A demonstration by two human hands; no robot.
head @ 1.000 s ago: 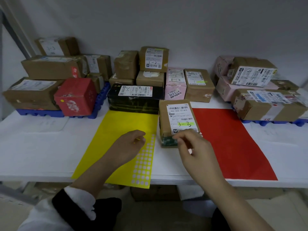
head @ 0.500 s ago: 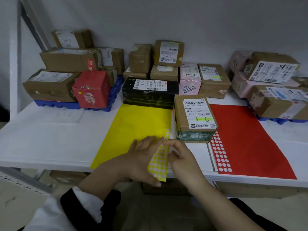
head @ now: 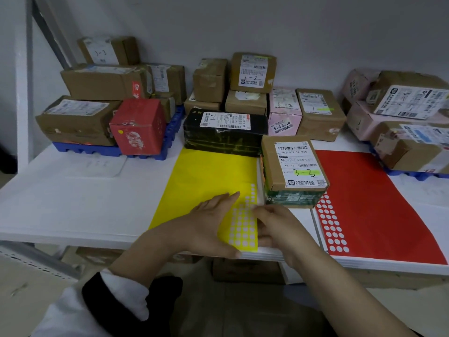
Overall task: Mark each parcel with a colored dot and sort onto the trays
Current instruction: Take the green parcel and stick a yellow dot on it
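Note:
A brown parcel (head: 291, 166) marked "3-3" stands on the white table between a yellow sticker sheet (head: 209, 173) and a red sticker sheet (head: 379, 203). My left hand (head: 209, 227) lies flat on the yellow sheet's near part, fingers stretched out, pressing it down. My right hand (head: 279, 227) is just right of it, its fingertips pinched at the sheet's right edge among the rows of dots. Whether a dot is lifted is hidden by the fingers. Both hands are in front of the parcel and do not touch it.
A blue tray (head: 85, 149) at back left carries several brown parcels and a red box (head: 138, 125) with a yellow dot. Another blue tray (head: 413, 175) at the right holds brown and pink parcels. A black parcel (head: 223, 135) and several stacked boxes stand behind the yellow sheet.
My right hand left the 3-3 parcel and came down to the yellow sheet. My left hand slid onto the sheet and flattened. The view shifted closer and to the left.

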